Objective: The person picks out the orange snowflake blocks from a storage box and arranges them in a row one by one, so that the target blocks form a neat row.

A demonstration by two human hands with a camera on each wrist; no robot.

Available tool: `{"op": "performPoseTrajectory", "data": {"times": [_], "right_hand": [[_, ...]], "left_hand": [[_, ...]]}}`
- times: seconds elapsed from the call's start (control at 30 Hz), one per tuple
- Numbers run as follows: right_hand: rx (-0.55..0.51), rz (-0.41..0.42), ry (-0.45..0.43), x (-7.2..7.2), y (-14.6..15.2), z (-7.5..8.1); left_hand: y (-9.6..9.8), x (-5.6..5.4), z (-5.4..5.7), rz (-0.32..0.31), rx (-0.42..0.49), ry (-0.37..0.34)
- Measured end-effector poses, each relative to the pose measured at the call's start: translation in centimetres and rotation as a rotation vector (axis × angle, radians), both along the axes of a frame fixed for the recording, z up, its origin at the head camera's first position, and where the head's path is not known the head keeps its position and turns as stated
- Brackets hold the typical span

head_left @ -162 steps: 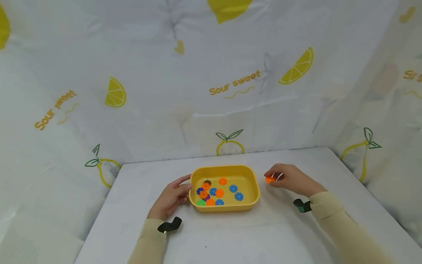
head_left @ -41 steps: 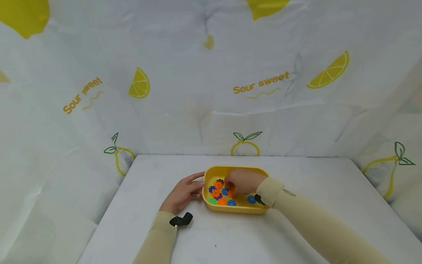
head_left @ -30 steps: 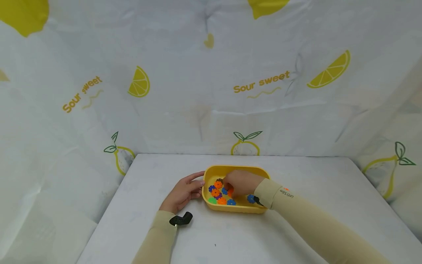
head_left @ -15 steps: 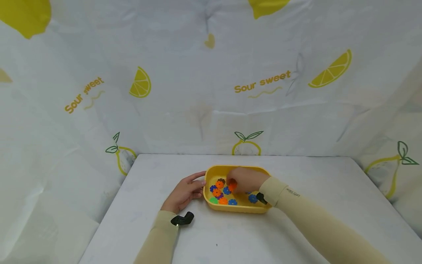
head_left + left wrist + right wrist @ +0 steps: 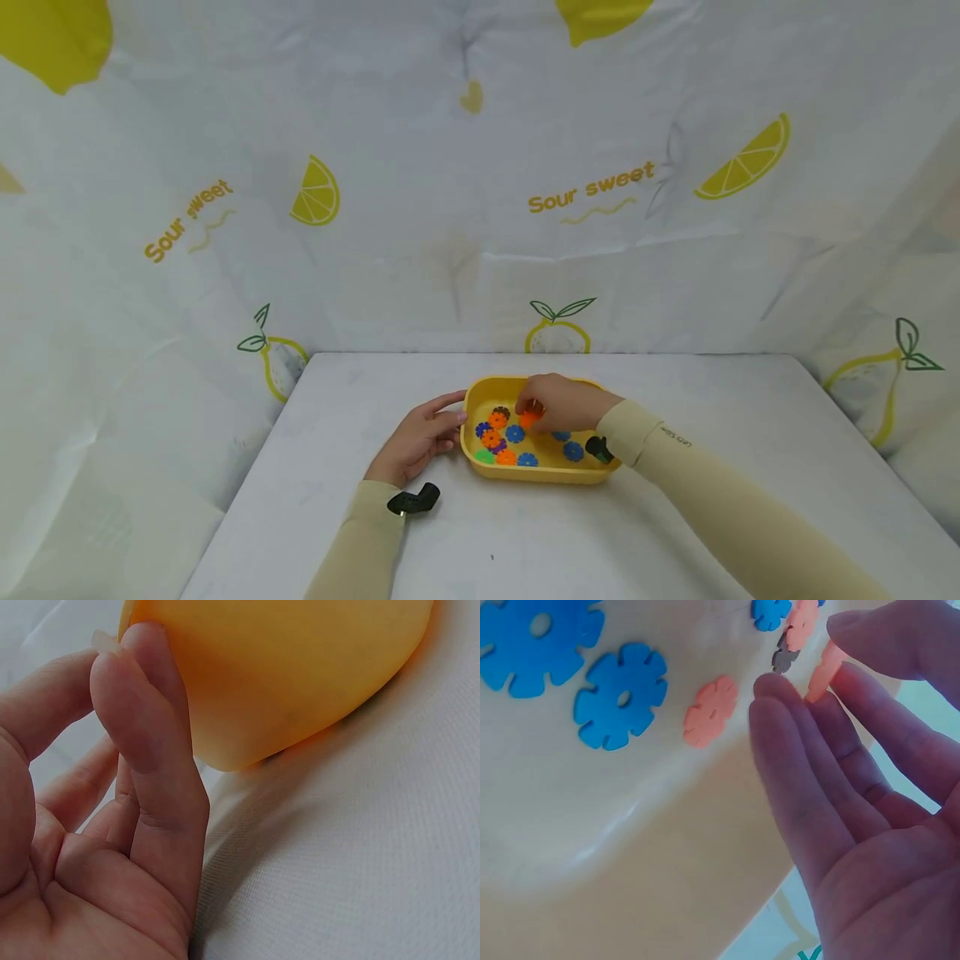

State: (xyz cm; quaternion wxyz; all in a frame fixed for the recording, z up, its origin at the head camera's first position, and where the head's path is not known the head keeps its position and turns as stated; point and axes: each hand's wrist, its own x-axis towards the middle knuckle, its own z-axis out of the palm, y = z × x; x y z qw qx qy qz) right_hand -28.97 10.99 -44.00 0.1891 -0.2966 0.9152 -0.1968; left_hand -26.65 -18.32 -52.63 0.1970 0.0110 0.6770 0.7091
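A yellow plastic tray (image 5: 540, 475) holds several small notched snowflake discs. At its left end my left hand (image 5: 415, 439) grips the rim, thumb over the edge and fingers against the outer wall; the left wrist view shows the thumb (image 5: 142, 720) beside the tray wall. My right hand (image 5: 562, 404) is over the tray's middle, pinching an orange snowflake disc (image 5: 826, 673) between thumb and fingertips. Under that hand lie another orange disc (image 5: 711, 711) and blue discs (image 5: 622, 696), (image 5: 573, 451). Part of the tray's far side is hidden by the right hand.
More discs cluster at the tray's left: orange (image 5: 506, 457), blue (image 5: 514, 433), purple, dark brown and a green one (image 5: 484, 457). The tray stands on a white-covered table (image 5: 465, 550). A lemon-print cloth (image 5: 435, 208) hangs behind it.
Earlier my right hand held an orange disc outside the tray, at its right. It then reached in among the discs, and has now risen a little with an orange disc. The left hand stayed put.
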Motion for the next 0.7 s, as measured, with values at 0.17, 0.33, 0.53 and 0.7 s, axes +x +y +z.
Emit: {"op": "performPoseTrajectory", "data": {"times": [0.17,0.33,0.53,0.7], "right_hand": [[-0.046,-0.040,-0.050,0.0,0.1,0.1],[-0.095,-0.068,-0.060,0.0,0.8,0.1],[-0.152,-0.088,-0.043,-0.2,1.8,0.2],[-0.196,-0.098,-0.039,0.0,2.7,0.6]], "left_hand": [[0.2,0.0,-0.1,-0.004,0.007,-0.002],[0.4,0.0,0.0,-0.009,0.009,0.002],[0.4,0.0,0.0,-0.008,-0.004,0.012],[0.1,0.0,-0.3,0.004,-0.009,0.012]]}}
